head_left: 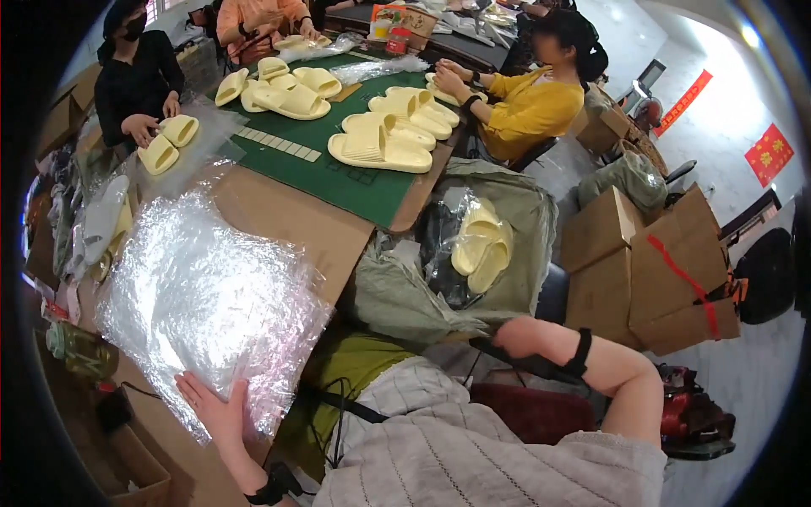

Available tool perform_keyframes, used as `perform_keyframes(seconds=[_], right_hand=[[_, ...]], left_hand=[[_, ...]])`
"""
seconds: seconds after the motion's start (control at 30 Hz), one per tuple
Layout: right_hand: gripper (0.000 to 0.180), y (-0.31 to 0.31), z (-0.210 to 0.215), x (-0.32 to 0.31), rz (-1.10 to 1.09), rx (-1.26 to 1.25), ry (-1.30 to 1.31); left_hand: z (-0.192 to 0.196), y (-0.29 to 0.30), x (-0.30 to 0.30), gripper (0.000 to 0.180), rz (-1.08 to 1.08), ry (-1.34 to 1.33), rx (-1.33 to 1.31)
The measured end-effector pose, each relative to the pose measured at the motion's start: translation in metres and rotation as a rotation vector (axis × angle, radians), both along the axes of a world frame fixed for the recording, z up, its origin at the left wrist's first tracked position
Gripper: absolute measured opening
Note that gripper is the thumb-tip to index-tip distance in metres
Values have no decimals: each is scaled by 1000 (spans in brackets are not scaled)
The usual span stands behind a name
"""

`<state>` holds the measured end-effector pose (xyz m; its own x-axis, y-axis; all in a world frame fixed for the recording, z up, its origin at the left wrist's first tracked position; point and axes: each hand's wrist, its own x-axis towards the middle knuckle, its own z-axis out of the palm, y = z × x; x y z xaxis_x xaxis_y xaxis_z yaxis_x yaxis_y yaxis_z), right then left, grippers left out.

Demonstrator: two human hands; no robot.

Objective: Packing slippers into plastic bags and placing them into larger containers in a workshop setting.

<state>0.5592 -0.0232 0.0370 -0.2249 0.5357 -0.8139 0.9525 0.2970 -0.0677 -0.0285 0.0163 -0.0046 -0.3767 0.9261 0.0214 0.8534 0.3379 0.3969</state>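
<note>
My left hand lies flat, fingers apart, on the near edge of a glossy pile of clear plastic bags on the cardboard-covered table. My right hand is at the near rim of a grey-green woven sack to the right of the table. That hand is blurred and its fingers do not show clearly, so whether it grips the rim cannot be told. Inside the sack, pale yellow slippers in clear plastic lie on dark packed items.
Several pale yellow slippers sit on the green mat. Co-workers handle slippers at the left, the far side and the right, one in a yellow top. Cardboard boxes stand right of the sack. A jar is at the left edge.
</note>
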Motion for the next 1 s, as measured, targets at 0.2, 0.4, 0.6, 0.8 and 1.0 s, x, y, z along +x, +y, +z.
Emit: perform_keyframes(seconds=[0.2, 0.4, 0.6, 0.8, 1.0], right_hand=[[24, 126, 79, -92, -26, 534, 419], [23, 212, 110, -152, -381, 498, 1056], [19, 290, 81, -184, -440, 514, 1234], [20, 377, 32, -160, -560, 1024, 1157], [32, 421, 18, -69, -668, 1297, 622]], left_hand=[[-5, -4, -7, 118, 21, 38, 11], [14, -8, 6, 125, 17, -51, -52], [9, -7, 4, 128, 11, -13, 8], [14, -10, 1, 130, -5, -38, -2], [9, -5, 1, 134, 4, -23, -41]])
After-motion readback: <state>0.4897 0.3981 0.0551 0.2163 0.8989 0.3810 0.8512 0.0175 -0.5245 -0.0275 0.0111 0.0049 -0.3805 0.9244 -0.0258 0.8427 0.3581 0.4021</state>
